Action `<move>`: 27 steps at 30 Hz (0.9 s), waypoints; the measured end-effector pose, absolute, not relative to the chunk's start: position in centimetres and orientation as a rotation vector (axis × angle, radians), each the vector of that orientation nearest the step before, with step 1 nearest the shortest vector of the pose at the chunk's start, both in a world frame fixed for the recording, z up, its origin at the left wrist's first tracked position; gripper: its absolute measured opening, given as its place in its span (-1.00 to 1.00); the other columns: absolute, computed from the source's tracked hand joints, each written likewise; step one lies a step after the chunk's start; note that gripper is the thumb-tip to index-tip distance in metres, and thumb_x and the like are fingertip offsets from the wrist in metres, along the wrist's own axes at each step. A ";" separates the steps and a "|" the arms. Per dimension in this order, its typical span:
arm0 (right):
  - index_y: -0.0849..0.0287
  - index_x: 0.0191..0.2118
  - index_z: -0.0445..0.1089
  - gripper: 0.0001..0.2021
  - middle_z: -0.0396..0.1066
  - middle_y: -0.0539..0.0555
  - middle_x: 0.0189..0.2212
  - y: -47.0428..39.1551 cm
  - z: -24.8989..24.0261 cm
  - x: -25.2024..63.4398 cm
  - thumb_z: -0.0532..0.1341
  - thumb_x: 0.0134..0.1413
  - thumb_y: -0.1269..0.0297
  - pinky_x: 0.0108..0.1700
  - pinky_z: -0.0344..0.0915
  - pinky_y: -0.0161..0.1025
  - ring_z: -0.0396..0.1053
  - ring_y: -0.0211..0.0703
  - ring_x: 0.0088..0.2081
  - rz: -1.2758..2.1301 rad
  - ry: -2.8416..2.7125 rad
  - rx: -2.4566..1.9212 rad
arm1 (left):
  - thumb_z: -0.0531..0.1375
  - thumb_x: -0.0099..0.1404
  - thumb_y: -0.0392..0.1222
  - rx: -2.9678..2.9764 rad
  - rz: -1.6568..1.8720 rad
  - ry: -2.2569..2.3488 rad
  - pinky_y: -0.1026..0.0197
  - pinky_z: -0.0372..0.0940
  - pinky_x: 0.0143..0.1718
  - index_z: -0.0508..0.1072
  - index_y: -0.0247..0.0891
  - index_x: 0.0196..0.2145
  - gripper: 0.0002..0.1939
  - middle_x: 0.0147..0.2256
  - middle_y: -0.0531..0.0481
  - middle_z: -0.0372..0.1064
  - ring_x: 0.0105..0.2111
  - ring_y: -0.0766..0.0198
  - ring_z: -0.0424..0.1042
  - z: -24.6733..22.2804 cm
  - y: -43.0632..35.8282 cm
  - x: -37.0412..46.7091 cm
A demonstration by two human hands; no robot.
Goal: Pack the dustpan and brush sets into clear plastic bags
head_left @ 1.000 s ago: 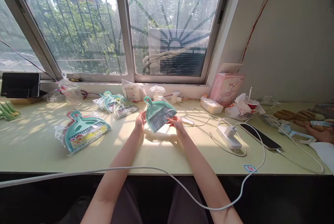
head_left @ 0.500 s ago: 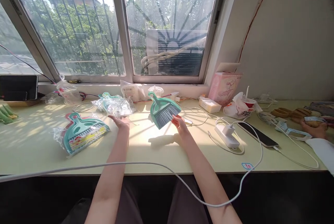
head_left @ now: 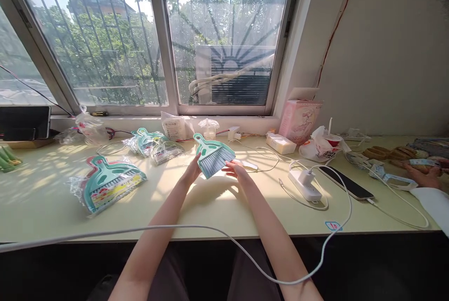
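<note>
Above the table I hold a small green dustpan and brush set (head_left: pixel 214 157), its grey bristles facing me and its looped handle pointing up and to the left. My left hand (head_left: pixel 192 170) is closed on the set's left edge, thumb in front. At the lower right corner, my right hand (head_left: pixel 237 171) pinches it between thumb and fingers. To the left lies a dustpan set in clear wrap with a yellow label (head_left: pixel 114 183), a pink edge showing behind it. Farther back are more wrapped dustpan sets (head_left: pixel 149 142).
A white cable (head_left: pixel 210 230) hangs across the front, over my forearms. On the right are a power strip (head_left: pixel 305 186), a phone (head_left: pixel 347 183), a pink box (head_left: pixel 300 121) and a takeaway bag (head_left: pixel 317 146). Another person's hand (head_left: pixel 423 175) is at the far right.
My left hand has moved right, from beside the wrapped sets onto the left edge of the dustpan and brush set. The set has shifted slightly left and down, still in my right hand.
</note>
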State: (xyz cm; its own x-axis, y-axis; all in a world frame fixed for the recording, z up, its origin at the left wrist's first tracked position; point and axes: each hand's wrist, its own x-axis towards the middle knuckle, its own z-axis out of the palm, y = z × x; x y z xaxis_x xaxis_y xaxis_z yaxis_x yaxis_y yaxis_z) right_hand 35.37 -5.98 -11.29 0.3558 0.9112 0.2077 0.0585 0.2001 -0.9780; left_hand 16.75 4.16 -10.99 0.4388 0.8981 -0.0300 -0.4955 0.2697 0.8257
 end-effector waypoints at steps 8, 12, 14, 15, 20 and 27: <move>0.13 -0.19 0.57 -0.85 0.59 0.29 0.01 -5.5 -12.6 37.6 0.29 0.13 0.41 0.28 0.18 0.09 0.34 0.24 0.27 0.132 -1.168 -1.894 | 0.25 0.38 0.00 0.780 1.360 0.531 -0.10 0.41 0.25 0.56 -0.16 0.14 -0.58 0.07 -0.18 0.59 0.21 -0.10 0.50 -9.5 5.0 15.0; 0.08 -0.46 0.50 -0.86 0.55 0.17 -0.43 -5.0 -13.6 38.9 0.29 0.08 0.41 0.07 0.29 0.04 0.50 0.20 -0.06 0.236 -1.127 -1.985 | 0.25 0.37 0.02 0.753 1.388 0.535 -0.13 0.42 0.24 0.53 -0.13 0.20 -0.51 0.06 -0.19 0.58 0.20 -0.12 0.50 -9.0 4.9 14.4; 0.07 -0.51 0.49 -0.82 0.49 0.13 -0.52 -4.8 -13.5 39.2 0.27 0.09 0.38 0.01 0.30 0.01 0.51 0.14 -0.17 0.170 -1.089 -1.951 | 0.22 0.38 0.00 0.734 1.382 0.546 -0.13 0.43 0.23 0.52 -0.13 0.21 -0.51 0.04 -0.19 0.59 0.18 -0.11 0.51 -9.1 5.1 14.5; 0.07 -0.49 0.51 -0.82 0.50 0.13 -0.52 -4.8 -13.4 39.3 0.26 0.12 0.37 0.02 0.28 0.00 0.51 0.12 -0.19 0.117 -1.077 -1.934 | 0.21 0.39 -0.01 0.723 1.379 0.550 -0.13 0.44 0.23 0.52 -0.14 0.21 -0.52 0.02 -0.19 0.60 0.18 -0.10 0.52 -9.2 5.2 14.5; 0.07 -0.19 0.61 -0.78 0.64 0.14 -0.22 -5.2 -12.9 39.7 0.17 0.24 0.34 0.14 0.21 -0.01 0.51 0.05 -0.08 0.064 -1.040 -1.952 | 0.21 0.39 -0.03 0.722 1.372 0.536 -0.11 0.43 0.24 0.53 -0.16 0.19 -0.54 -0.01 -0.18 0.62 0.17 -0.10 0.53 -9.6 5.6 14.7; 0.08 -0.15 0.60 -0.85 0.48 0.24 0.13 -5.3 -14.2 39.7 0.30 0.17 0.33 0.20 0.21 -0.03 0.31 0.15 0.23 0.138 -1.176 -2.067 | 0.28 0.33 0.02 0.756 1.325 0.523 -0.16 0.42 0.24 0.50 -0.21 0.19 -0.48 -0.03 -0.20 0.63 0.13 -0.16 0.56 -9.4 5.2 15.0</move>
State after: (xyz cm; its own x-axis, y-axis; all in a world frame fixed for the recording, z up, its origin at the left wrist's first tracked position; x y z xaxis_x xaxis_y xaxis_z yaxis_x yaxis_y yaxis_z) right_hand 39.65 -5.34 -14.17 0.5734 0.7791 0.2534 0.6994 -0.3044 -0.6467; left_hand 14.99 5.24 -9.44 0.1868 0.9793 0.0777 -0.6625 0.0672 0.7461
